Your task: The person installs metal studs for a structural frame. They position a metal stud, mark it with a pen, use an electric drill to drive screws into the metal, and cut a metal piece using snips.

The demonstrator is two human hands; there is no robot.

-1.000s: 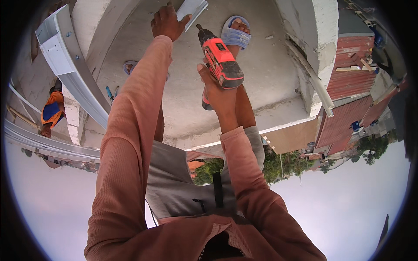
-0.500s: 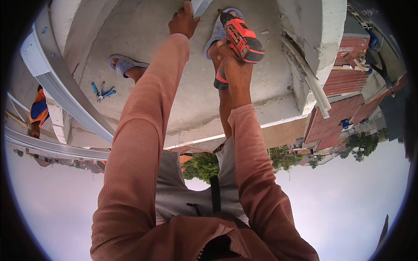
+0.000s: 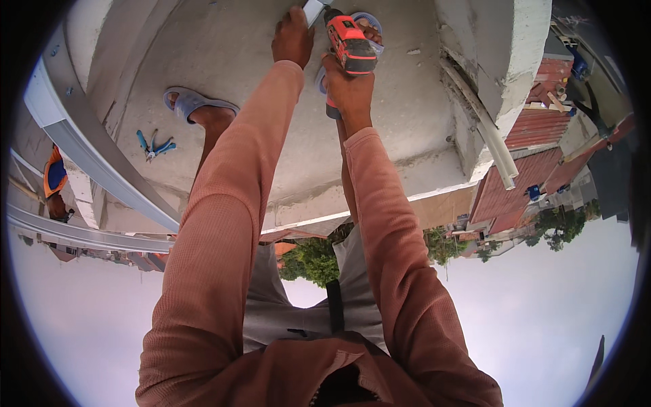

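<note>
My left hand (image 3: 293, 37) is closed round a light grey metal profile (image 3: 314, 9) at the upper edge, where most of its length is out of view. Just to the right, my right hand (image 3: 349, 87) grips the handle of a red and black cordless drill (image 3: 350, 45). The drill's dark chuck points up and left, right beside the profile. Whether its tip touches the metal I cannot tell. Below and left of my left hand, blue-handled pliers (image 3: 154, 145) lie spread apart on the concrete floor (image 3: 400, 129).
My feet in blue-grey sandals (image 3: 196, 105) stand on the floor. A long curved metal channel (image 3: 102, 152) runs along the left, with a person in orange and blue (image 3: 55, 173) beyond it. At right, pale strips (image 3: 483, 119) lean by a concrete wall (image 3: 519, 61). Past the ledge, red roofs (image 3: 508, 183) show.
The drill has moved left in my right hand, its chuck now beside the profile. My left hand has shifted slightly right and down with the profile.
</note>
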